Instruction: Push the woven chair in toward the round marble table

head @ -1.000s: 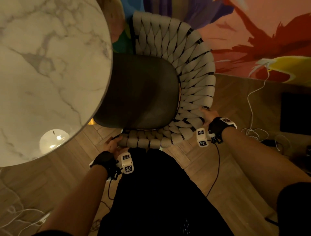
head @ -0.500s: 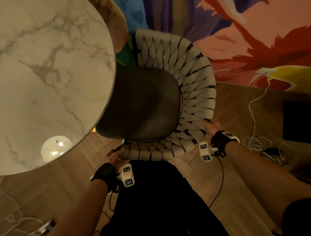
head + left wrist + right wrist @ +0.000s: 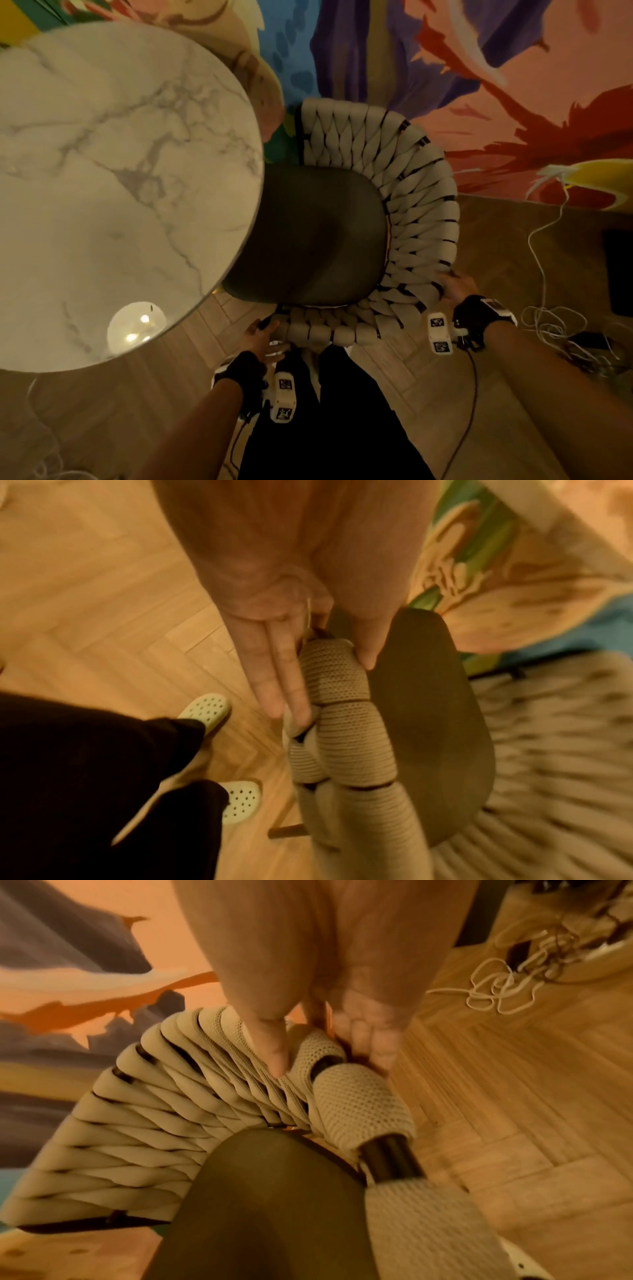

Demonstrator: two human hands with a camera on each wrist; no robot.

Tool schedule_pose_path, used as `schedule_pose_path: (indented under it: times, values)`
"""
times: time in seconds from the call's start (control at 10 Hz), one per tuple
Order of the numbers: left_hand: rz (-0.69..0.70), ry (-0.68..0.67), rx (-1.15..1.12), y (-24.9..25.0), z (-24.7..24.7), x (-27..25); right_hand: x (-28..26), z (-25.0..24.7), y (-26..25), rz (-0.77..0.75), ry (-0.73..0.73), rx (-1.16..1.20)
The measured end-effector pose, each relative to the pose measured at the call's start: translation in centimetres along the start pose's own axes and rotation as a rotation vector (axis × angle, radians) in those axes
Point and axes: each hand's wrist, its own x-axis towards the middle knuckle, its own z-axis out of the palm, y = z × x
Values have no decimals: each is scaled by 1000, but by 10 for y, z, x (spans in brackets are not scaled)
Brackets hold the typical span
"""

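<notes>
The woven chair (image 3: pixel 421 219) has a beige braided back and a dark seat (image 3: pixel 315 233). The seat's left edge lies under the rim of the round marble table (image 3: pixel 120 171). My left hand (image 3: pixel 262 337) is at the near-left end of the chair's rim (image 3: pixel 342 696). Its fingers (image 3: pixel 274 685) lie straight along the rim's outer side and its thumb is on the inner side. My right hand (image 3: pixel 457 287) grips the back's right side (image 3: pixel 359 1102), thumb on the weave and fingers (image 3: pixel 373 1045) curled round the outer edge.
A painted mural wall (image 3: pixel 479 85) stands right behind the chair. Tangled white cables (image 3: pixel 555 318) and a dark flat object (image 3: pixel 616 270) lie on the wooden floor at the right. My legs in black trousers (image 3: pixel 329 428) and pale clogs (image 3: pixel 205 710) are just behind the chair.
My left hand's fingers have straightened from their curl round the rim. The right hand keeps its hold. The view has tilted up, showing more of the wall.
</notes>
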Motion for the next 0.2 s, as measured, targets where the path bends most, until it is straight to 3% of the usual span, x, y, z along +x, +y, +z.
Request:
schedule_pose_path:
  times: [0.1,0.2]
  values:
    - [129,-3,205,-9,-13,-11,-14,0,32,-8,26,31]
    - [204,-62,413,-22,-31,-21,-34,3,90,111,-4,-10]
